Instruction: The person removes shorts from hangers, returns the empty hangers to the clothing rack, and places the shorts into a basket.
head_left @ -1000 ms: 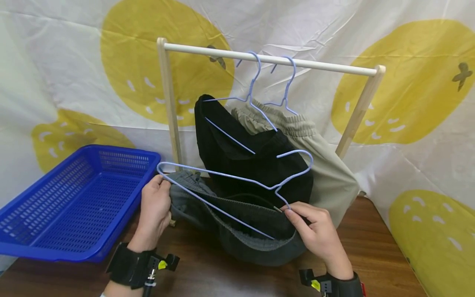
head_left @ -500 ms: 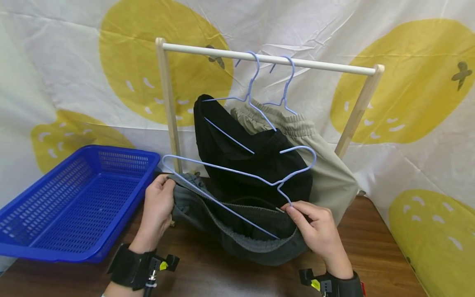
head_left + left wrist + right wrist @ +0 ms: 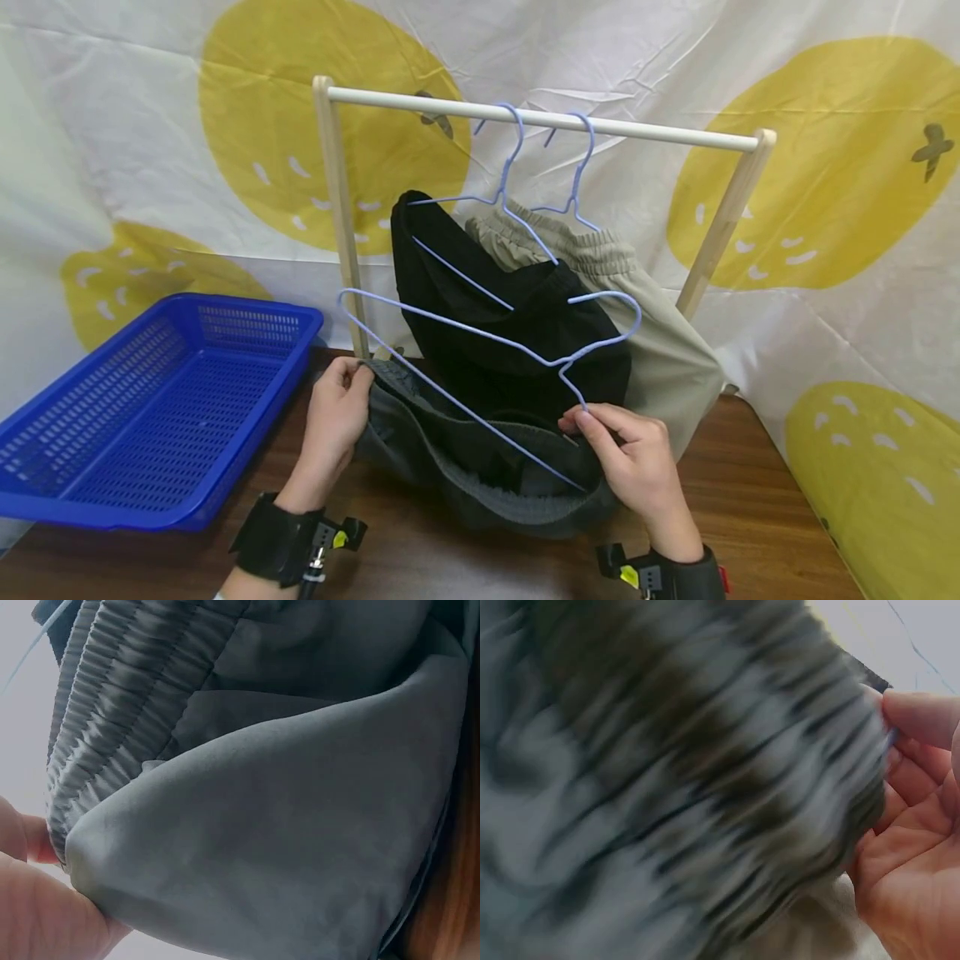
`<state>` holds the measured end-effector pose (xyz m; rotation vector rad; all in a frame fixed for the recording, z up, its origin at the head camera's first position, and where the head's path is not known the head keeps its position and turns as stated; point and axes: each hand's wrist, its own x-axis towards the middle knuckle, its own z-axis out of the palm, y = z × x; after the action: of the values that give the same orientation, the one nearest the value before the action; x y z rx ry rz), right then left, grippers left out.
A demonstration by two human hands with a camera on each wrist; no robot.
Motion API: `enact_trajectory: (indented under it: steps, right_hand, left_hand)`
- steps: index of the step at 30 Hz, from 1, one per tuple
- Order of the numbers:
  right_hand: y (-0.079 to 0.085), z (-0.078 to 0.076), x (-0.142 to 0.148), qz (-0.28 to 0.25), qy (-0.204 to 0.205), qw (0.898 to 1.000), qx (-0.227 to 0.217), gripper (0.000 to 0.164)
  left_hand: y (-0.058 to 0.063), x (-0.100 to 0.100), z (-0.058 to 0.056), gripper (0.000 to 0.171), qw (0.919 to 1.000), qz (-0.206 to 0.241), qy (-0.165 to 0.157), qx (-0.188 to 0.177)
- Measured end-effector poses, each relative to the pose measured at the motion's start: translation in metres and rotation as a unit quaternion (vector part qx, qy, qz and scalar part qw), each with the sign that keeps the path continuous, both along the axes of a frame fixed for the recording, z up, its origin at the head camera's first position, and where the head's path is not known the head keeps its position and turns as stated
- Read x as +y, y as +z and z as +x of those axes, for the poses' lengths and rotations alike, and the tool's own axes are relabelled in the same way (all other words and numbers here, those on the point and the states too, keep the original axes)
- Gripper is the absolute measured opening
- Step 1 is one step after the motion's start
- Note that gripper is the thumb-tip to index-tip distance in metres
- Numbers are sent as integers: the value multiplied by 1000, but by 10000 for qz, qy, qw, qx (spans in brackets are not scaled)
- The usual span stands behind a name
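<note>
Left hand [image 3: 337,412]: thumb and fingers clamped on the left end of the waistband of a grey garment [image 3: 412,450]; the left wrist view shows the gathered elastic and a fold of cloth beside the fingers. Right hand [image 3: 637,454]: thumb and fingers together on the right side of a pale blue hanger [image 3: 553,363], just beside the waistband; cloth in the right wrist view is blurred.

Position of garment: held above the wooden table [image 3: 750,492], in front of the rack, waist opening gaping upward. Contents of opening: the lower bar of the hanger slants down into its right part; the hanger's left end stands outside, above the left hand.

Container: blue basket [image 3: 202,433], to the left on the table, slotted floor and perforated walls visible.

Rack: a white rail [image 3: 420,104] bears two more hangers, with a black garment [image 3: 438,287] in front of a beige garment [image 3: 667,375].
</note>
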<state>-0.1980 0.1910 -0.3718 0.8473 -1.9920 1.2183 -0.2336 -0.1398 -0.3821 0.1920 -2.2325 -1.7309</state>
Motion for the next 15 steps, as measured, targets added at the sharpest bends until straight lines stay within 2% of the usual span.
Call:
enact_trajectory:
  steps: [6,15]
  right_hand:
    - [0,0,-4,-180,82,9998,-71,23]
    - [2,2,-7,-674,175,9974,-164,20]
  left_hand:
    - [-7,3,-2,30,9987,-493,-83,-78]
    - [-21,10,-5,34,9926,-1190,-221,127]
